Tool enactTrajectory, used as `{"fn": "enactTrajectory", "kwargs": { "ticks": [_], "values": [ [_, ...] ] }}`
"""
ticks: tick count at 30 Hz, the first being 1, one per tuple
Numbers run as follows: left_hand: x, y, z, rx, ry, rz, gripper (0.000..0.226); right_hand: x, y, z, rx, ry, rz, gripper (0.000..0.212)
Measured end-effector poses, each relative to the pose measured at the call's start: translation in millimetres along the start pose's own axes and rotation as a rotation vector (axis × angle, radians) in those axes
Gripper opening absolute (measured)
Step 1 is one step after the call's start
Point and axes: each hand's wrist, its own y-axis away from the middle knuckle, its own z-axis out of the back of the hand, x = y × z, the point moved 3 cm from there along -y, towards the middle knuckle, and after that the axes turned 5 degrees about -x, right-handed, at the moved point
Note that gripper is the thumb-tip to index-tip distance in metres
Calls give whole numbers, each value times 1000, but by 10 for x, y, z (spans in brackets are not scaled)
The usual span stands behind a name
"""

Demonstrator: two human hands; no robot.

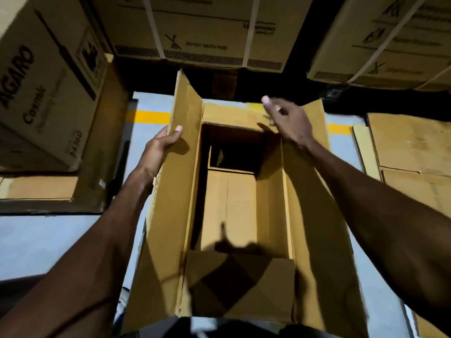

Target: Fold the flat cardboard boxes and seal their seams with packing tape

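An opened brown cardboard box stands upright on the floor in front of me, its top flaps spread and its inside visible. My left hand grips the outer edge of the long left flap, thumb on the flap's inner face. My right hand hovers over the far short flap with fingers spread, touching or just above it; which one I cannot tell. The near short flap is folded inward toward me. No tape is in sight.
Large strapped cartons are stacked ahead and at upper right. A printed carton sits at the left. Flat cardboard sheets lie at the right. The grey floor has a yellow line.
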Motion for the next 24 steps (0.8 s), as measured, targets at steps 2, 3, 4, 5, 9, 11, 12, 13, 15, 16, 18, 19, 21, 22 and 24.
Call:
{"fn": "enactTrajectory", "kwargs": {
  "ticks": [2,3,4,5,9,11,12,13,15,16,18,19,21,22,24],
  "values": [
    [-12,20,-78,22,59,-16,25,-131,67,-192,179,331,175,79],
    [-26,52,-127,38,73,-28,27,-184,130,-305,283,555,266,73],
    [-17,69,-166,42,81,-24,34,-238,211,-409,377,750,332,69],
    [-24,106,-222,47,84,-10,45,-268,295,-498,456,895,380,67],
    [26,217,-483,69,-119,-34,61,-247,460,-449,409,983,404,65],
    [68,217,-561,40,-154,-79,51,-178,442,-178,164,831,327,61],
    [90,204,-568,31,-170,-101,50,-158,443,-21,50,765,256,63],
    [104,197,-581,36,-182,-120,51,-169,451,131,-33,684,160,65],
    [160,154,-576,61,-288,-137,61,-256,483,356,-96,450,-96,73],
    [200,134,-583,95,-433,-144,70,-320,503,416,-82,312,-223,75],
    [325,115,-646,156,-774,-189,93,-332,549,486,-13,3,-372,68],
    [382,114,-684,154,-866,-210,103,-280,572,491,21,-178,-412,59],
    [422,161,-732,57,-833,-188,117,-76,669,461,143,-439,-510,40],
    [431,195,-727,-20,-772,-139,123,14,741,406,224,-481,-527,34],
    [510,254,-668,-157,-702,-9,128,117,929,213,346,-478,-468,43]
  ]
}}
